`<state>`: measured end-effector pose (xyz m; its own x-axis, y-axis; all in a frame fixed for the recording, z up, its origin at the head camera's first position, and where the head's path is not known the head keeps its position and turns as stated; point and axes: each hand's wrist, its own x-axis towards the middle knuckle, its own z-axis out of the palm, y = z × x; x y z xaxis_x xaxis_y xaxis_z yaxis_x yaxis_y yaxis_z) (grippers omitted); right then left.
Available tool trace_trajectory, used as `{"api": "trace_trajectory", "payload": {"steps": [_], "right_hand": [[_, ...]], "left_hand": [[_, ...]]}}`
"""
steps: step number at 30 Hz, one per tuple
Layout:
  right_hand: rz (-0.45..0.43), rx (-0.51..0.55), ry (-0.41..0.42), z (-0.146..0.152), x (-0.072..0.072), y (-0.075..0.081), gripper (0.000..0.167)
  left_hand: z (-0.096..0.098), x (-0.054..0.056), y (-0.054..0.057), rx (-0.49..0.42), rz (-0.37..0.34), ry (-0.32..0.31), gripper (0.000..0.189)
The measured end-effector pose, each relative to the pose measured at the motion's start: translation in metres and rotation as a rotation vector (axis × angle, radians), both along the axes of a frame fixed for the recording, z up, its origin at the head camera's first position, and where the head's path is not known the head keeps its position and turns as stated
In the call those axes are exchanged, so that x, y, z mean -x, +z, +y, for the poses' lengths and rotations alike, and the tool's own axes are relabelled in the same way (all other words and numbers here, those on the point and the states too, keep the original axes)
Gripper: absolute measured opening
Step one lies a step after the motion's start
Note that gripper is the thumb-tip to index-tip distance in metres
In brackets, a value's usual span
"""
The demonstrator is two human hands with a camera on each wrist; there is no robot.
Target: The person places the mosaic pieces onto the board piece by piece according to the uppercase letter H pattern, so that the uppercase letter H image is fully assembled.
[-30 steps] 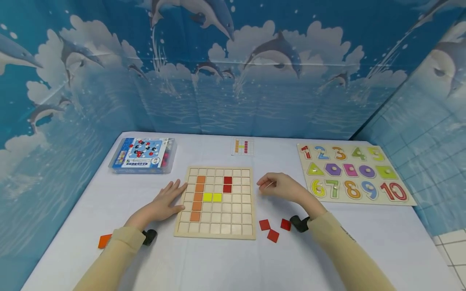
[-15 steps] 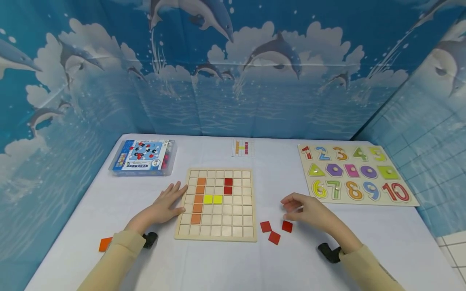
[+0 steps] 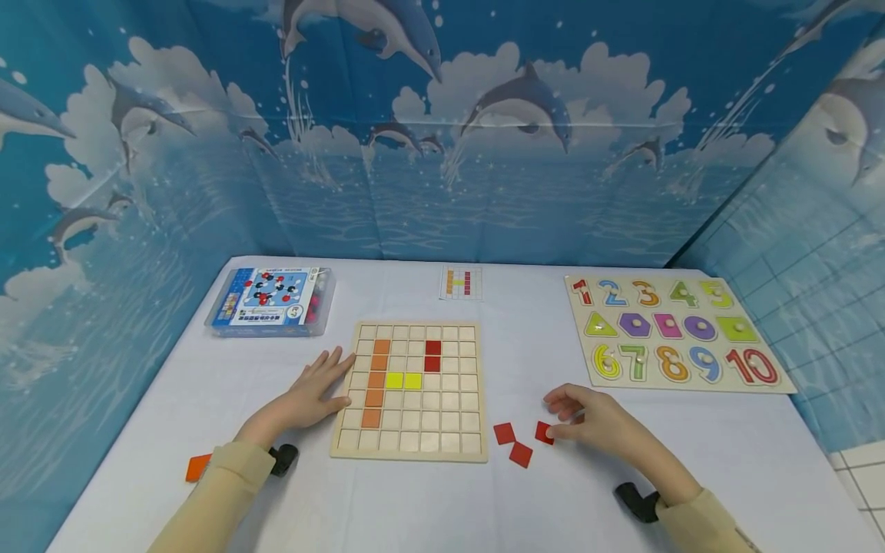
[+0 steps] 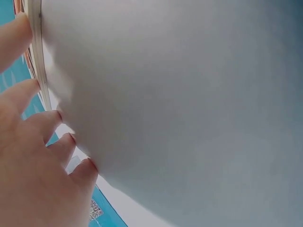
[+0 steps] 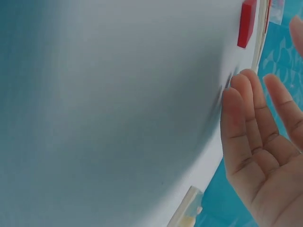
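A wooden grid board (image 3: 408, 450) lies mid-table, bearing a column of several orange tiles (image 3: 376, 380), two yellow tiles (image 3: 403, 381) and two red tiles (image 3: 432, 355). My left hand (image 3: 304, 395) rests at its left edge with fingers spread; the left wrist view shows fingertips against the board's side. To the right of the board lie three loose red tiles (image 3: 521, 454). Over the rightmost one hovers my right hand (image 3: 598, 418), thumb tip beside that tile. In the right wrist view the hand's fingers (image 5: 235, 127) are nearly straight, with a red tile (image 5: 246, 23) apart from them.
A small pattern card (image 3: 461, 283) lies behind the board. At the back left stands a clear plastic case (image 3: 270, 302) with a molecule picture. A number puzzle board (image 3: 681, 332) occupies the right. An orange piece (image 3: 198, 467) lies partly behind the left sleeve.
My right hand has moved from beside the board's right edge rightward and toward the front, down to the rightmost loose red tile. The left hand has stayed put.
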<state>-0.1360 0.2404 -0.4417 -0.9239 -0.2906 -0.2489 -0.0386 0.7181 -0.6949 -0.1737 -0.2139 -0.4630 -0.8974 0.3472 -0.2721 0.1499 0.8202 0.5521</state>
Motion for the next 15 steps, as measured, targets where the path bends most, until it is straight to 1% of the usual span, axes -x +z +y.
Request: {"api": "trace_trajectory", "payload": {"steps": [5, 12, 15], "right_hand": [[-0.010, -0.028, -0.009, -0.0048, -0.0016, -0.0001, 0.043], [0.049, -0.084, 0.040, -0.0063, -0.0025, -0.0032, 0.042], [0.061, -0.122, 0.043, -0.0077, -0.0033, -0.0064, 0.039]], "left_hand": [[-0.0006, -0.0017, 0.0014, -0.016, -0.001, 0.003, 0.072], [-0.0004, -0.0013, 0.0011, -0.010, -0.001, 0.009, 0.073], [-0.0001, -0.0011, 0.0009, -0.008, -0.001, 0.011, 0.073]]}}
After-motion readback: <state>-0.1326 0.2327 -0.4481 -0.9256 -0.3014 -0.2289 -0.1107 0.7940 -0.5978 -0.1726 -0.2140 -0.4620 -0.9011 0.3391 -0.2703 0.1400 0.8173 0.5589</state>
